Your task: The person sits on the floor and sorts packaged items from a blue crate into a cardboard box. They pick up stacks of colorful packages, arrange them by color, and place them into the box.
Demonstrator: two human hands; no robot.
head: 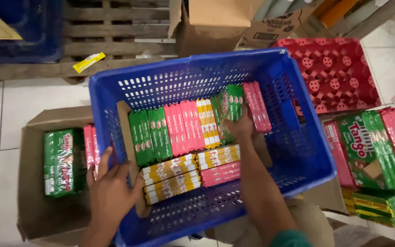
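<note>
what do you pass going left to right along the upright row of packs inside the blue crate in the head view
green wafer packs → pink wafer packs → yellow-and-white wafer packs → green packs held in the right hand → pink packs leaning by the blue plastic crate wall

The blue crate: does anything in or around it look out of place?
One small yellow packet lies alone, askew, on the wooden pallet behind the blue crate, away from the rows. Inside, the green packs by the right hand tilt against the upright ones.

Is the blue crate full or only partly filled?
Partly filled. The blue crate holds rows of wafer packs over its left and middle floor; its right side shows bare perforated bottom.
</note>
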